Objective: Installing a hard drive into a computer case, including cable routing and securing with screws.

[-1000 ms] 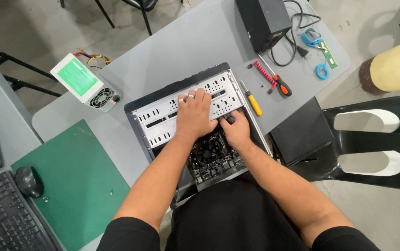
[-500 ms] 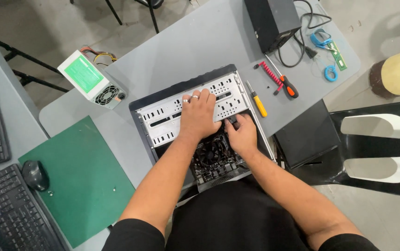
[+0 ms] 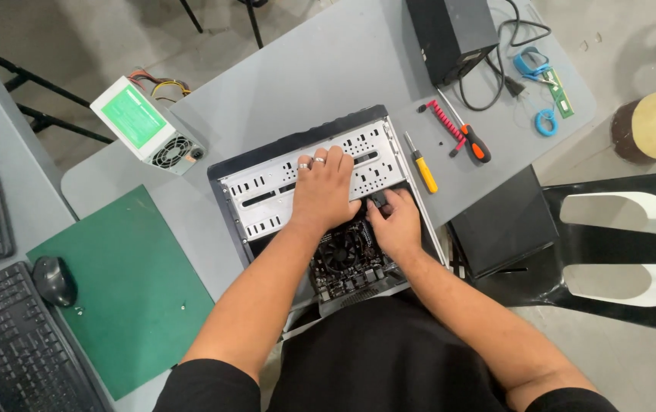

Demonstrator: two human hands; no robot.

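One open PC case (image 3: 267, 164) lies mid-table, its board and fan (image 3: 347, 259) showing at 6 o'clock. Green mat (image 3: 122, 297) at 8, power supply (image 3: 145, 130) at 10, screwdrivers (image 3: 422, 164) at 2. Left hand (image 3: 324, 191) lies flat, fingers together, on the drive cage (image 3: 267, 194); right hand (image 3: 398, 221), curled, pinches something small and black inside

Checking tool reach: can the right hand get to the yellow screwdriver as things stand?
Probably yes. The yellow screwdriver lies on bare table just beyond the case edge, close to the right hand, with nothing lying between them. That hand is inside the case now and would have to lift out first.
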